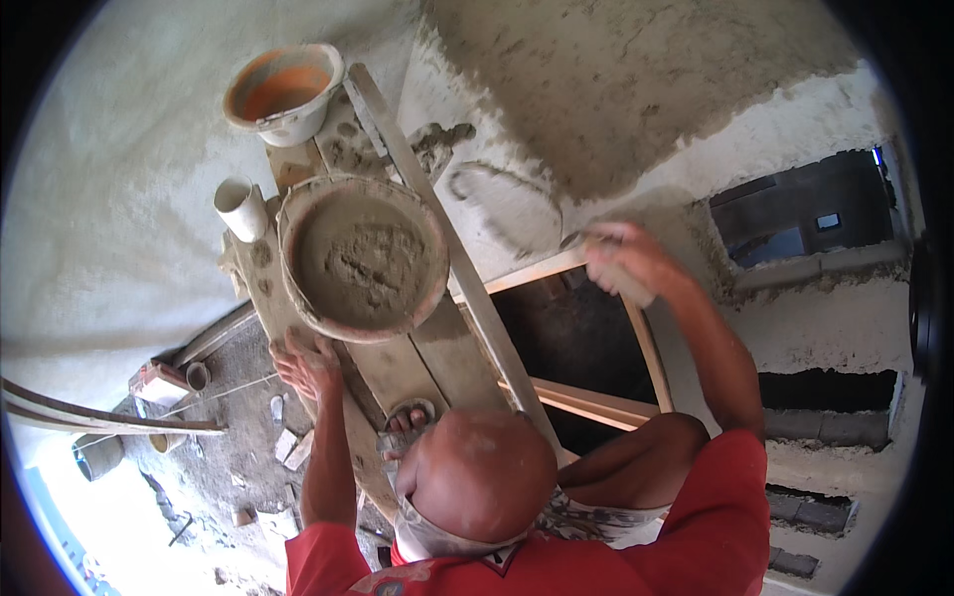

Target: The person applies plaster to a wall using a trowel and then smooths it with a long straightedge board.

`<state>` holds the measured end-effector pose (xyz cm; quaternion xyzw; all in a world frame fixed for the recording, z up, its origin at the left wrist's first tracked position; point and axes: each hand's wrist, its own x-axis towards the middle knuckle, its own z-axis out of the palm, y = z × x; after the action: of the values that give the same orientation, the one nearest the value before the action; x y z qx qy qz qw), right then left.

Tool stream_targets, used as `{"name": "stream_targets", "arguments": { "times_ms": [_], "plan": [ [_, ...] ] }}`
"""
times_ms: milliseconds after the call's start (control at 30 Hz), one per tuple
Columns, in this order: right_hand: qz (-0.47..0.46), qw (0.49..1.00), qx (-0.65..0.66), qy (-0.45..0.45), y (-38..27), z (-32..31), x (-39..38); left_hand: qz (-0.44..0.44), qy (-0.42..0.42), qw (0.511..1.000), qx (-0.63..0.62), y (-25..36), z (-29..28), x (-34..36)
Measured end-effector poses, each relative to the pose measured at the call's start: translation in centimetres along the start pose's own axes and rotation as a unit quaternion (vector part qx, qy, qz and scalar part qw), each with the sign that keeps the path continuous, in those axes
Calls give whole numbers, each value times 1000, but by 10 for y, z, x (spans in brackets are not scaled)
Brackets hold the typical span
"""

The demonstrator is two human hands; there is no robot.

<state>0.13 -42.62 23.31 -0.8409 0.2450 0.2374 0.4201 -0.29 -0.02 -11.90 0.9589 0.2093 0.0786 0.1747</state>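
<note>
A round basin (364, 335) with grey wet mortar (378, 256) stands on wooden planks (422, 363) in front of me. My left hand (306, 368), fingers apart, rests at the left edge of the planks, just below the basin. Over to the right, my right hand (626, 260) is raised near the wall above a wood-framed opening (566, 343). It is closed around a tan hand tool (637, 289), blurred by motion, whose exact kind I cannot make out. A dark end shows beyond the fingers.
A bucket with an orange inside (296, 127) and a white cup (241, 211) stand on the planks. A long straight bar (462, 268) runs along their right side. Darker wet plaster (636, 99) covers the upper wall. Rubble and containers lie on the floor (243, 417) below left.
</note>
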Motion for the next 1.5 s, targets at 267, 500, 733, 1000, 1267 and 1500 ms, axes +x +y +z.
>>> {"name": "stream_targets", "arguments": {
  "times_ms": [267, 500, 733, 1000, 1267, 1500],
  "plan": [
    [-54, 897, -207, 387, -18, -99, -70, -4, -5, 1000, 12, -1, 3, 0],
    [-248, 850, -443, 140, -21, 34, -25, -25, -44, 999, 15, 1, 5, 1],
    [-433, 729, -499, 180, -21, 122, 75, -21, -35, 999, 2, 3, -7, 4],
    [-329, 889, -312, -65, -48, 200, 100, -30, -38, 999, 3, 1, -9, 4],
    [-289, 886, -361, 28, -8, 174, 93, -34, -58, 998, 9, 6, -9, 2],
    [-282, 890, -358, 23, -15, 171, 96, -47, -74, 996, -3, 2, -7, 5]
  ]
}}
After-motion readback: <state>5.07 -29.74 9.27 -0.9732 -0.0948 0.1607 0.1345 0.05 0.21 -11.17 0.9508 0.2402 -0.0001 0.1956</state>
